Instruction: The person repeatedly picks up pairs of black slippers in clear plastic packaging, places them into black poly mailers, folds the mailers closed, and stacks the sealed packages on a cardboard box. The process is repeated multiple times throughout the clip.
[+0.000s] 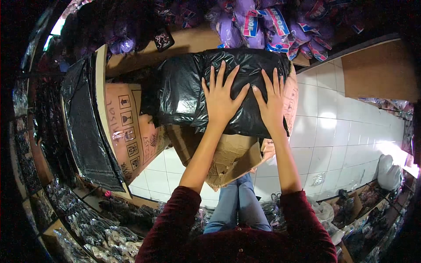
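Observation:
A large bundle in shiny black plastic (181, 95) lies across the top of a cardboard box (230, 151) in front of me. My left hand (223, 95) rests flat on the plastic, fingers spread. Beside it my right hand (271, 102) also presses palm down, with the thumbs of both hands close together. Neither hand grasps anything. One brown flap of the box hangs towards my legs, and its printed side shows past my right hand. What the plastic covers is hidden.
At left stands another carton (131, 131) with printed handling symbols, beside a black-wrapped panel (88, 125). Purple packaged goods (250, 29) hang at the far side. White floor tiles (329, 125) extend right. Shelves with plastic-bagged goods (95, 223) curve around behind. A white bag (389, 172) sits at right.

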The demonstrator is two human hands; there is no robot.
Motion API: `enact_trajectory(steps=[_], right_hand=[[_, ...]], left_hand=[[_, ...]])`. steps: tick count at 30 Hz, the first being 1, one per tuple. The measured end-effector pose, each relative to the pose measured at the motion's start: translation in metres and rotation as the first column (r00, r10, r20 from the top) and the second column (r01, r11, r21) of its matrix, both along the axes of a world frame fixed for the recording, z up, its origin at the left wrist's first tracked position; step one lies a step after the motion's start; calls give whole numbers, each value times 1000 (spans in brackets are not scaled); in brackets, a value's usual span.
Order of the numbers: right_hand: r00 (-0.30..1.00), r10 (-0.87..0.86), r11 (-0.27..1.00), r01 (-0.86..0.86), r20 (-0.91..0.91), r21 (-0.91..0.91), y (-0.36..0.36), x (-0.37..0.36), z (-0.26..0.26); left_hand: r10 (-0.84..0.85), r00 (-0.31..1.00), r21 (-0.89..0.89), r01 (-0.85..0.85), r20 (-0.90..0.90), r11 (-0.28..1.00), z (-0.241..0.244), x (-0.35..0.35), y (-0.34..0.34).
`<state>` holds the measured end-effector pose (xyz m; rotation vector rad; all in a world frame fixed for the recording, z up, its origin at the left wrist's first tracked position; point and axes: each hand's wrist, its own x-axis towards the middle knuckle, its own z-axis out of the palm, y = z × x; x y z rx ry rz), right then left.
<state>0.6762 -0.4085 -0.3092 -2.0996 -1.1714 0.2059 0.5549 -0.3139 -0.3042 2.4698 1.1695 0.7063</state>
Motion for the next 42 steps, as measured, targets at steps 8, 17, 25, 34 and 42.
enact_trajectory(steps=[8,17,25,34,42], right_hand=[[1000,-4,999,4,-17,41,-1,-1,-4],[999,-15,997,13,32,82,-6,2,-4],[989,76,989,-60,-125,133,-47,-17,76],[862,195,975,-118,-468,189,-184,-78,174],[853,98,990,-134,-513,-34,-304,-102,89]], left_hand=[[2,1000,4,-2,13,1000,-3,0,0],[-34,990,20,32,137,999,0,-2,1],[-52,947,-205,122,317,971,70,-38,-25],[-55,878,-482,312,475,819,150,-133,-151],[174,893,-814,279,415,509,37,-239,-245]])
